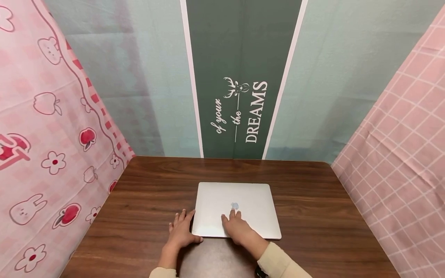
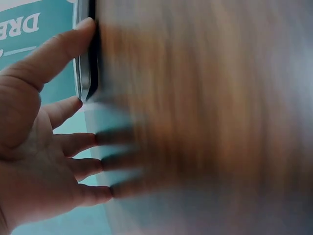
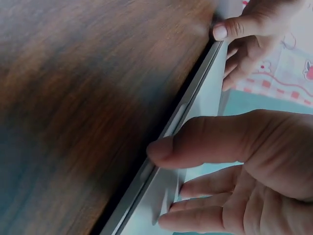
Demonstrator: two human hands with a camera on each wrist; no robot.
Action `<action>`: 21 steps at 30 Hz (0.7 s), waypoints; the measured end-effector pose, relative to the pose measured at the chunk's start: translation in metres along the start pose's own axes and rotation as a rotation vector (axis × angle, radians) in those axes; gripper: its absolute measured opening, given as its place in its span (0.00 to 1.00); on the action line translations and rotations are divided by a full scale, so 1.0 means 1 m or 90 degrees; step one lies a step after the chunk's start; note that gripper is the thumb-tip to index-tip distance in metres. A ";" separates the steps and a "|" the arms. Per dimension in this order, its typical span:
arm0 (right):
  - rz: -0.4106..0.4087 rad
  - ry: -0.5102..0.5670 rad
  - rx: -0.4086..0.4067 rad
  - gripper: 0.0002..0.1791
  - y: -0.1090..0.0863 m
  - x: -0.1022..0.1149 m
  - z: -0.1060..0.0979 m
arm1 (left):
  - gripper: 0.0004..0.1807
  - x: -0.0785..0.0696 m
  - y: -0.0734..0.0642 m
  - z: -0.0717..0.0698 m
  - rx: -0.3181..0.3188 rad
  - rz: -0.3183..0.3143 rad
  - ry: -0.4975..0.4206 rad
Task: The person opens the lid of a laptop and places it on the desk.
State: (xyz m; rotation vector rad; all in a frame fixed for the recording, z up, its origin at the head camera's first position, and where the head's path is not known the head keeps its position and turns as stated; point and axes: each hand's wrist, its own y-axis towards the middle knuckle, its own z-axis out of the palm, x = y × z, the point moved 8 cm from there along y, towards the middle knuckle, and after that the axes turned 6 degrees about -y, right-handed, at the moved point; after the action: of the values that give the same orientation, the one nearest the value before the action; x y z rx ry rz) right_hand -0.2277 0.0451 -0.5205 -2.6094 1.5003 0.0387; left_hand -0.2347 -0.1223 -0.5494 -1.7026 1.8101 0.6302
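Observation:
A closed silver laptop (image 1: 213, 208) with a logo on its lid lies flat on the wooden table. At its front left corner rests my left hand (image 1: 181, 230), fingers spread on the tabletop along the left side. The left thumb (image 2: 78, 39) lies at the laptop's front edge. My right hand (image 1: 240, 228) is over the front middle of the lid, its fingers resting near the logo. In the right wrist view, the right thumb (image 3: 164, 149) touches the notch in the front edge, where lid and base meet in a thin seam.
Brown wooden table (image 1: 313, 200) surrounds the laptop. A teal and dark green curtain (image 1: 243, 46) with white lettering hangs behind it. Pink patterned cloths hang at the left (image 1: 52, 127) and right (image 1: 399, 154) sides. A dark band shows at the right sleeve (image 1: 283, 262).

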 end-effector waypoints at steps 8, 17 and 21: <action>0.014 -0.088 -0.025 0.26 -0.002 0.007 0.007 | 0.51 0.001 0.000 0.002 0.036 -0.003 0.017; 0.012 -0.276 -0.109 0.26 -0.005 0.015 0.007 | 0.48 0.000 -0.001 0.002 0.028 0.006 0.032; 0.001 -0.315 -0.126 0.30 -0.005 0.017 0.012 | 0.50 0.000 -0.003 0.002 0.024 -0.001 0.022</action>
State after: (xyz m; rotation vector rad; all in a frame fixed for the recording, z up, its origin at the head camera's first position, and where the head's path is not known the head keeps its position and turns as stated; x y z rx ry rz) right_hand -0.2141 0.0350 -0.5334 -2.4741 1.3698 0.8046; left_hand -0.2319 -0.1210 -0.5507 -1.6990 1.8326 0.5664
